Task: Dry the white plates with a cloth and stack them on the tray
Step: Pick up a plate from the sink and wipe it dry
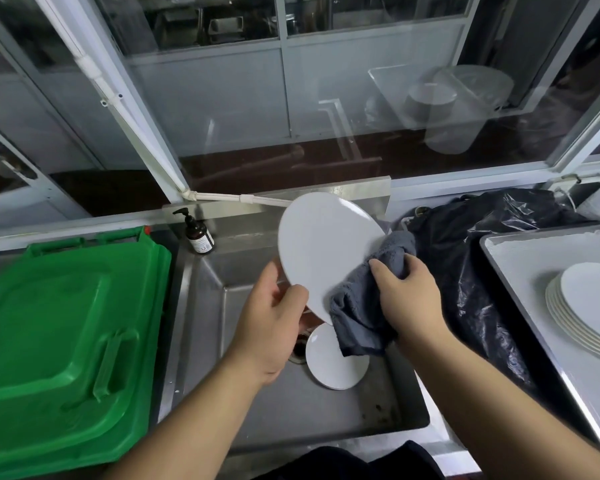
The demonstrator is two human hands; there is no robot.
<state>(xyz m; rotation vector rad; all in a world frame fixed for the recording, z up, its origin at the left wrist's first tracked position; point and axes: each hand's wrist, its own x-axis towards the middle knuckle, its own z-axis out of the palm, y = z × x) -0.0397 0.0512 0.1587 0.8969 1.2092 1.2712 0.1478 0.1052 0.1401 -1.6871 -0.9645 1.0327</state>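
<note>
A smooth, glossy white plate (326, 251), round and tilted on edge, is held above the steel sink (201, 341). The left hand (271, 323) pinches its lower rim, thumb on the near face and fingers behind. The right hand (407, 296) curls round a grey, fluffy cloth (361, 313) and presses it against the plate's right edge; the cloth hangs in soft folds below the hand.

A second white plate (333, 362) lies flat on the sink floor, partly over the drain and partly hidden by the cloth. Right of the sink, a rectangular metal tray (520, 258) with a raised rim carries a stack (582, 306) of about six white plates, cut off by the frame's edge. Bare tray surface shows behind and in front of the stack.

Between sink and tray sits a crinkled black plastic bag (471, 258). Left of the sink lies a ribbed green plastic lid (66, 341), its edge overlapping the sink's rim. One brown pump bottle (196, 233) stands at the sink's back left corner.
</note>
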